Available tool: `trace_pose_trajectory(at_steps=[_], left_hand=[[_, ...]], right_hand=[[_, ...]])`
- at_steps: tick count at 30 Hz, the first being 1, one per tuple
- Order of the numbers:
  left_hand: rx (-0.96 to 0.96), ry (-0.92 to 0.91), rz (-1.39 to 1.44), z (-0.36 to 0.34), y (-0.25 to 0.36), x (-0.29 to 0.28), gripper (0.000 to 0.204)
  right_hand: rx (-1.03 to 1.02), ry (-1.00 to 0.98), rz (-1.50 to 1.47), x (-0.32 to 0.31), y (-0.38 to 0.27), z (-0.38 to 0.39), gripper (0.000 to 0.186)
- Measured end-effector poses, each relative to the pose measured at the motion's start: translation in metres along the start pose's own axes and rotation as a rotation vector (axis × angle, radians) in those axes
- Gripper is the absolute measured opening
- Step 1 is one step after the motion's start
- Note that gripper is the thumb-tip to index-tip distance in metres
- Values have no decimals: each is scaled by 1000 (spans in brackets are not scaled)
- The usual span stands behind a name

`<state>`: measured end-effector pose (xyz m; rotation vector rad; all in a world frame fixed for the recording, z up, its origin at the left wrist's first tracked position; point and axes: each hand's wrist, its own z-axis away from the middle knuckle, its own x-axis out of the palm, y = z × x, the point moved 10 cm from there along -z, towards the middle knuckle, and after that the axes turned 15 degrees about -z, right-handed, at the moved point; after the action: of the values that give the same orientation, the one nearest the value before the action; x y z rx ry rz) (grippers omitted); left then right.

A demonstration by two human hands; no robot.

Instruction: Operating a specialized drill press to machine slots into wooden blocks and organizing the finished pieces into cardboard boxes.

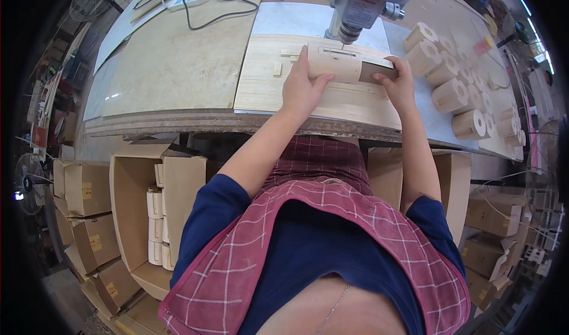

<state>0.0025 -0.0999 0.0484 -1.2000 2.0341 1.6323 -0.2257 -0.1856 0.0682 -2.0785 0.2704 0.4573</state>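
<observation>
A pale wooden cylinder point(338, 68) with a narrow slot along its upper side lies on a light wooden board point(261, 86). Directly above it is the chuck of a drill press point(349, 34), its thin bit reaching down close to the slot; whether it touches, I cannot tell. My left hand point(305, 89) is closed around the cylinder's left end, thumb on the near side. My right hand point(401, 86) grips a dark-faced piece point(376, 73) that meets the cylinder's right end; how the two join is hidden. Small wooden blocks point(277, 69) sit on the board left of the cylinder.
Several hollow wooden cylinders point(450, 95) stand and lie at the right of the table. A power strip point(188, 0) with a dark cable lies at the far left. Below the table, an open carton point(131, 204) holds more cylinders; other cartons point(95, 240) are stacked beside it.
</observation>
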Motion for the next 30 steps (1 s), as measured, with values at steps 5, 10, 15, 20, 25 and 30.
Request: trace_pose_trajectory(at_steps=[5, 10, 15, 20, 25, 30], left_hand=[[-52, -32, 120, -4, -19, 5, 82], [-149, -159, 370, -2, -26, 15, 91], [-95, -92, 366, -4, -33, 19, 90], [-90, -85, 389, -2, -33, 17, 89], [59, -4, 290, -9, -25, 18, 89], [24, -5, 225, -5, -25, 7, 88]], right_hand=[[-52, 4, 0, 16, -13, 1, 47], [8, 23, 15, 21, -14, 4, 56], [-8, -90, -101, 21, -25, 3, 68], [-107, 47, 39, -29, -59, -57, 58], [-314, 389, -272, -91, -155, -142, 37], [75, -36, 4, -48, -151, -177, 35]])
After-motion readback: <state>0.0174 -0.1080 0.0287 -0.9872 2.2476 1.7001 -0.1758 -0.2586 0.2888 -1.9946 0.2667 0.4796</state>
